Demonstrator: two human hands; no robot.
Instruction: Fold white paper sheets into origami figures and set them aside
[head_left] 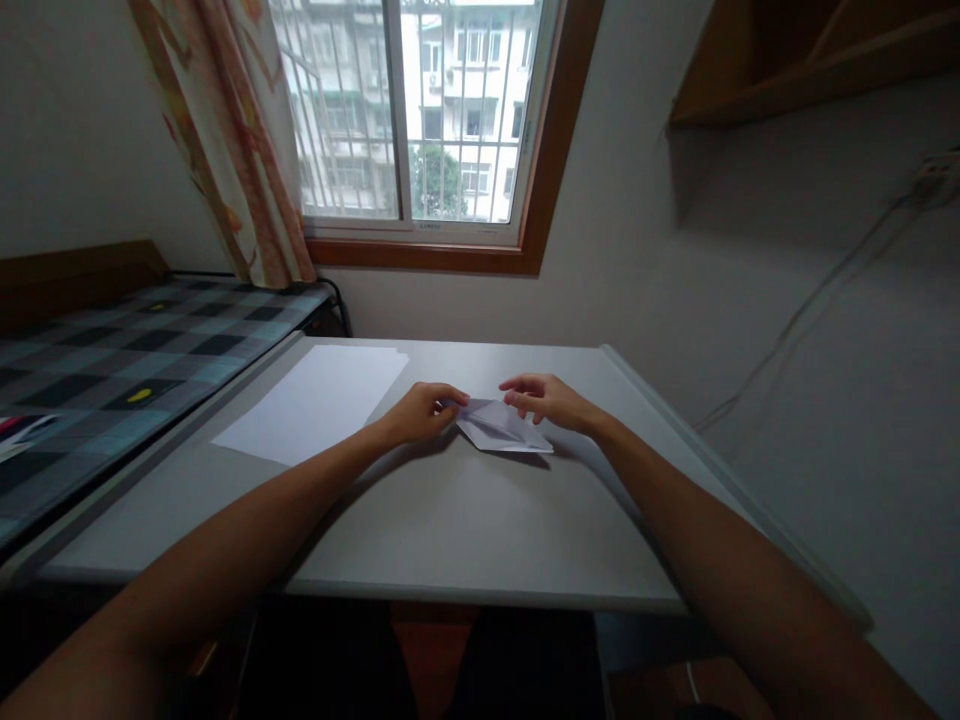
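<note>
A folded sheet of white paper (499,428) is held at its left corner by my left hand (427,410), thumb and fingers pinched on it. The paper is tilted a little off the table and casts a shadow below its right end. Just above the paper's right side is my right hand (551,400), its fingers apart and slightly curled. Whether a right fingertip touches the paper's edge is hard to make out.
Flat white sheets (322,395) lie in a stack on the left of the white table (480,540). A bed with a checked cover (150,340) stands left. The wall with a window (405,120) rises behind, and a wooden shelf (810,90) hangs upper right.
</note>
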